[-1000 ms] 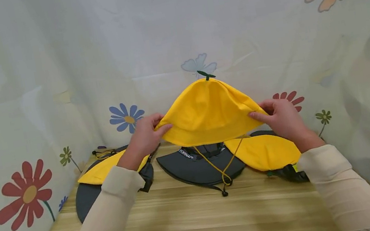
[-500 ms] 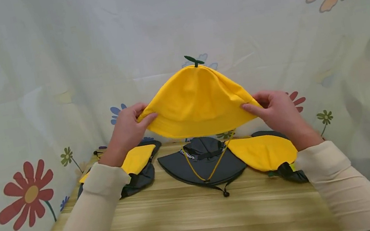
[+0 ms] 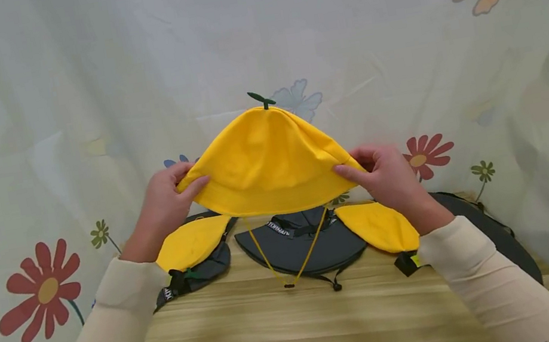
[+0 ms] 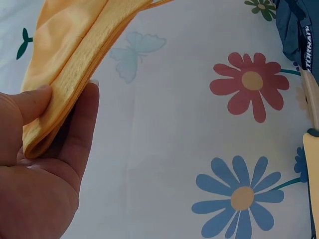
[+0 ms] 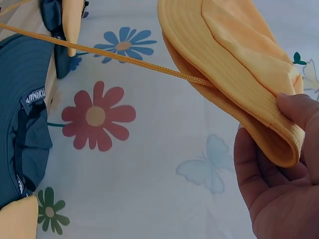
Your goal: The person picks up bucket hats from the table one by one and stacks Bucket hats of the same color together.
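Raised above the table, a yellow bucket hat (image 3: 267, 160) with a small green sprout on its crown is stretched between both hands. My left hand (image 3: 163, 205) pinches the brim at its left end, thumb in front and fingers behind. On the other end, my right hand (image 3: 387, 176) pinches the brim the same way. A yellow chin cord (image 3: 261, 252) hangs in a loop below the hat. In the left wrist view the folded brim (image 4: 75, 74) lies between thumb and fingers; the right wrist view shows the brim (image 5: 234, 94) and the cord running out from under it.
Behind the held hat, a dark wide-brimmed hat (image 3: 298, 248) lies on the wooden table (image 3: 291, 337). Yellow hats (image 3: 194, 242) lie over dark hats at left and right, the right yellow one (image 3: 379, 226) partly behind my arm. A flowered curtain (image 3: 365, 29) surrounds the table.
Both hands have carried the yellow hat to the left, rising first and then dropping slightly. Its cord now hangs further left, and more of the dark hat at right shows.
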`<state>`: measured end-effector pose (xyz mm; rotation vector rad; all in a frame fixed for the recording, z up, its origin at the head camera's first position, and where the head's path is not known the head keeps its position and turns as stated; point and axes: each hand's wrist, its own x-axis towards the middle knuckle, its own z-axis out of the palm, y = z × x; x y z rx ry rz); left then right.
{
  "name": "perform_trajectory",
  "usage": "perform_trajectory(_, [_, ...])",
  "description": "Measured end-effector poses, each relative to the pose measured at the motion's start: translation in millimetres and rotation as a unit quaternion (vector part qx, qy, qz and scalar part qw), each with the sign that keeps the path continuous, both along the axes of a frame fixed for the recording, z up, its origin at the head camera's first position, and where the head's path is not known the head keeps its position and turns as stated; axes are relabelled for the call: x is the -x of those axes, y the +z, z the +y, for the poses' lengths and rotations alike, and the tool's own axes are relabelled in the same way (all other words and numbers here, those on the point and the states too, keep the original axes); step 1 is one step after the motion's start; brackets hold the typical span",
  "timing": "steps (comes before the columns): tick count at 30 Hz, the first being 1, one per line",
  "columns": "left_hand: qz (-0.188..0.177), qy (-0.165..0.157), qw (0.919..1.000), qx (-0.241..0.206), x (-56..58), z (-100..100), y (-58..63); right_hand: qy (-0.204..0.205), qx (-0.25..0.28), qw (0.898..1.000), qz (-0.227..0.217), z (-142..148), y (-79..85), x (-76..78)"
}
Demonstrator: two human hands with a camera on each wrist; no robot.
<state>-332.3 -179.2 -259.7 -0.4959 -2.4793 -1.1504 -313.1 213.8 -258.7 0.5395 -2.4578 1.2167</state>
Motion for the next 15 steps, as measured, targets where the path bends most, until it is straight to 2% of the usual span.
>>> perform_trajectory(6, [0.012,0.009,0.9997,0.021,-9.0,-12,-5.2,0.009,0.009,1.0,-0.014,-12,-11.0,-2.0])
perform_trajectory(15, [0.031,0.017,0.999,0.027,-18.2,-26,-12.0,0.018,0.026,0.999,0.014,-28,-25.6,-8.8])
